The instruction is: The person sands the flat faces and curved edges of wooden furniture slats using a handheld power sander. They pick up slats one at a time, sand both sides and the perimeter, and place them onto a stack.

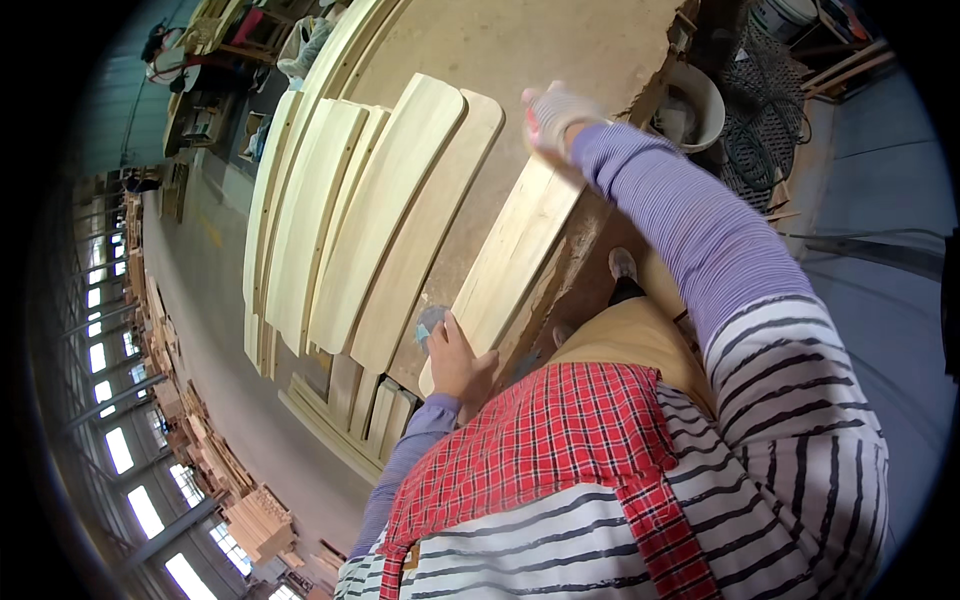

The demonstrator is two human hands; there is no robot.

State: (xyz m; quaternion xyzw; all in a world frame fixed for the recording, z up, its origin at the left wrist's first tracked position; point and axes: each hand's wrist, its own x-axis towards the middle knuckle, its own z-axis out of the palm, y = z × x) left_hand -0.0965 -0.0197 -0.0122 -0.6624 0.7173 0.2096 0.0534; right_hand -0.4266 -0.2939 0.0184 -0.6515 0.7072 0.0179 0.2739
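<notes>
A long pale wooden board (pixel 515 255) lies lengthwise along the near right edge of the worktable. At its near end my left hand (pixel 462 362) grips it, fingers at the left edge and thumb toward the right. Just beyond those fingers, a small round grey-blue disc (pixel 432 320) rests on the tabletop. My right hand (pixel 558 115), in a pale glove, is over the far end of the board. Motion smears its fingers, and whether it holds anything cannot be made out.
Several curved wooden boards (pixel 390 215) lie overlapping left of my board on the brown worktable (pixel 560 55). Lower down are more wooden pieces (pixel 345 400). A white bucket (pixel 700 105) stands past the table's right edge. Stacked timber (pixel 260 525) lines the far left.
</notes>
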